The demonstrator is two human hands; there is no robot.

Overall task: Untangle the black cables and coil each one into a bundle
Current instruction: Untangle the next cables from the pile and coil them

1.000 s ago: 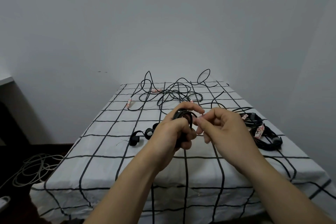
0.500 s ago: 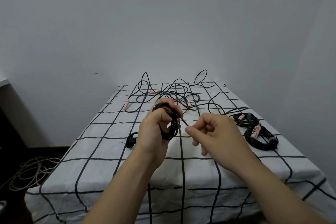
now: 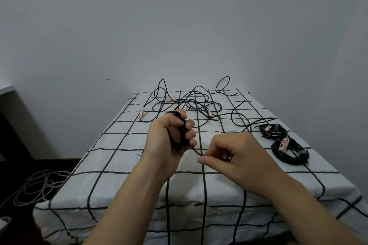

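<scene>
- Our left hand (image 3: 166,139) grips a coiled black cable (image 3: 176,143)
- Our right hand (image 3: 237,155) pinches its loose end (image 3: 196,150)
- Tangled cables (image 3: 196,103) lie beyond on the bench (image 3: 119,155)

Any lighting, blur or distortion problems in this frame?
Head view: dim, flat light, no glare; wide-angle lens bows the tablecloth grid toward the edges; left hand gripping the coil and right hand pinching the cable look sharp; labels on the bundles are hard to read.
</scene>
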